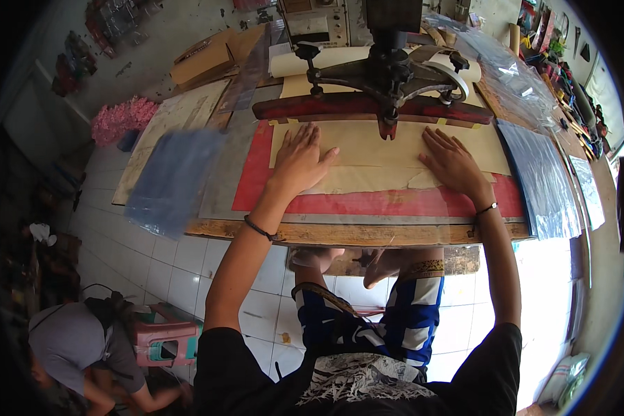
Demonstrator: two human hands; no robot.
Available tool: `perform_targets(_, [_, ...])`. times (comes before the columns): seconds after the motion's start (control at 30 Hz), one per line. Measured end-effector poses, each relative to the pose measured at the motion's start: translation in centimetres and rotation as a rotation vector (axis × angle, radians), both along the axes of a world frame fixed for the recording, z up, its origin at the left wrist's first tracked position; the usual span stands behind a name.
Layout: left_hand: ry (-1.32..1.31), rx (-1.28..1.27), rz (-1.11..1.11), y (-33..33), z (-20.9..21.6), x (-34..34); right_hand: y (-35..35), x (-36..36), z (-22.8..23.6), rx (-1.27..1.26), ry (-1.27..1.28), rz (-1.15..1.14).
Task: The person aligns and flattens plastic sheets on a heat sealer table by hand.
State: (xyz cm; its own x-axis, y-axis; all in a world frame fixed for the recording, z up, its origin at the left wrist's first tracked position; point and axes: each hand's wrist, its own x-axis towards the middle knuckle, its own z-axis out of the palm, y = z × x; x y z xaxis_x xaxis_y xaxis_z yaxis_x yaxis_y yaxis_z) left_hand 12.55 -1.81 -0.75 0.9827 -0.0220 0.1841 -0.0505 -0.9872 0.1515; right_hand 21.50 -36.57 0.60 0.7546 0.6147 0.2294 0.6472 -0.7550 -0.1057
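My left hand [301,158] lies flat on a tan paper-like sheet [371,147], its fingers pointing toward the dark red-and-black bar [312,107] of a machine. Farther right, my right hand [455,162] rests on the same sheet with fingers stretched out. Neither hand grips anything. Beneath the tan sheet is a larger red sheet [347,203], showing along the near edge and both sides. Pieces of yellow tape [284,122] show at the far edge of the tan sheet, close to the bar. A heavy black bracket [388,73] with knobs holds the bar above the table.
Clear bluish plastic sheets [170,184] overhang the table on the left; another stack [544,182] lies at the right. Behind the bar is a pale roll [298,62]. A cardboard box [202,59] stands back left. Lower left, another person [73,340] bends beside a pink stool [163,340].
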Motion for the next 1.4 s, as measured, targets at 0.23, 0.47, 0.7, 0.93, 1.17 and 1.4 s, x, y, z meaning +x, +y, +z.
perform_targets(0.23, [-0.059, 0.022, 0.008, 0.4, 0.3, 0.7, 1.0, 0.8, -0.8, 0.05, -0.074, 0.01])
perform_targets(0.47, [-0.106, 0.033, -0.019, 0.7, -0.2, -0.3, 0.1, 0.9, -0.7, 0.148, -0.033, 0.1])
perform_targets(0.7, [-0.116, 0.03, -0.015, 0.6, -0.3, -0.2, 0.0, 0.6, -0.6, 0.143, -0.044, 0.104])
perform_targets(0.93, [-0.089, -0.005, 0.001, 0.4, 0.0, -0.2, 0.1, 0.9, -0.8, 0.157, -0.047, 0.102])
perform_targets(1.17, [-0.095, -0.029, 0.011, 0.4, 0.1, -0.1, 0.1, 1.3, -0.9, 0.14, -0.036, 0.101])
perform_targets(1.4, [-0.088, -0.062, 0.031, 0.3, 0.8, -0.7, -0.4, 1.8, -1.2, 0.241, -0.049, 0.165])
